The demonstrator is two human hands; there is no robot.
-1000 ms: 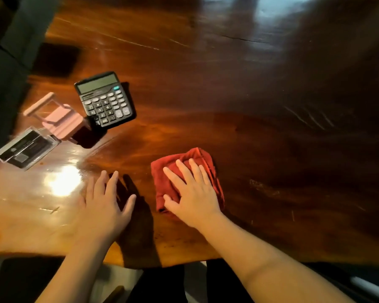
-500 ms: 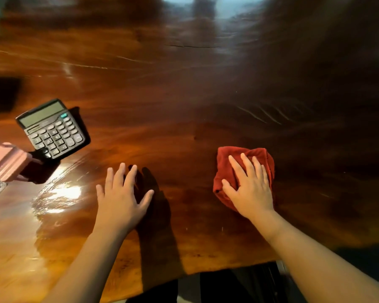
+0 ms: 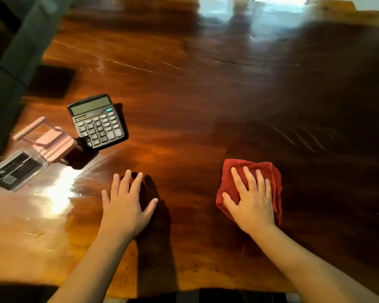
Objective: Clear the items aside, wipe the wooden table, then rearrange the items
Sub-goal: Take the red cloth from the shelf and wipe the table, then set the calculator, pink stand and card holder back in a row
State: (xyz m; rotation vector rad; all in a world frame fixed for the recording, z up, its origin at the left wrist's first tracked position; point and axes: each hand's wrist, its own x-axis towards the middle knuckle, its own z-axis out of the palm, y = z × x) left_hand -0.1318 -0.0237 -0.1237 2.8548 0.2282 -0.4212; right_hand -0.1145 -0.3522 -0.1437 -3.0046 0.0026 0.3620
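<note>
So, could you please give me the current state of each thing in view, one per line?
Red cloth: bunched, flat on the table under the right hand.
Right hand: open, palm pressing on the cloth.
Left hand: open, flat on the bare wood.
Calculator: face up, display blank, set aside at left.
Pink stand: beside the calculator.
Clear case: lying flat, near the left edge.
Wooden table: glossy, middle cleared.

Left hand (image 3: 127, 206) flat, palm down on the table (image 3: 184, 95), fingers spread, thumb out to the right. Right hand (image 3: 253, 201) palm down, fingers slightly spread, pressing flat on the cloth (image 3: 269, 171). Both forearms bare, reaching in from the table's near edge, well apart.
</note>
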